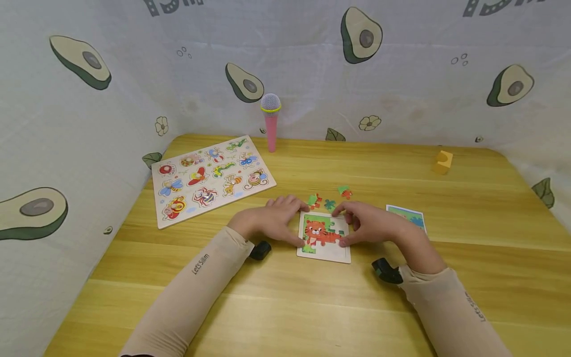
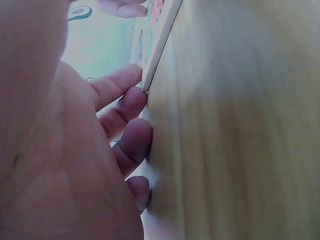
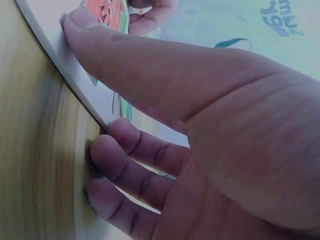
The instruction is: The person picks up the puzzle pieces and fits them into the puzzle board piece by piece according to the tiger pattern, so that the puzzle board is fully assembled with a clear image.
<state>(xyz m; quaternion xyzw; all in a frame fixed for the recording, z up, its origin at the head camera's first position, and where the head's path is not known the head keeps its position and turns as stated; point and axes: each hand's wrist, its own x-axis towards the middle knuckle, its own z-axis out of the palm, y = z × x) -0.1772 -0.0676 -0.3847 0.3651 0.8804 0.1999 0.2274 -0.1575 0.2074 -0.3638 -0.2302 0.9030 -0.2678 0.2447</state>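
Observation:
A small square puzzle board (image 1: 323, 256) lies flat on the table, with an orange tiger picture (image 1: 317, 232) partly filled in. My left hand (image 1: 274, 218) lies along its left side, thumb on the edge and fingertips at the top-left corner. Along the right side is my right hand (image 1: 370, 223); its thumb (image 3: 85, 30) presses the board's face while the other fingers bend near the edge. Just behind the board lie loose jigsaw pieces: a green-and-orange one (image 1: 314, 201), a dark green one (image 1: 330, 204) and another orange-and-green one (image 1: 345, 192).
To the left lies a large wooden peg puzzle (image 1: 209, 181) with insect shapes. A pink toy microphone (image 1: 271, 124) stands at the back edge. A blue-green picture card (image 1: 408, 214) is partly behind the right forearm, and a yellow block (image 1: 443, 162) sits at the back right.

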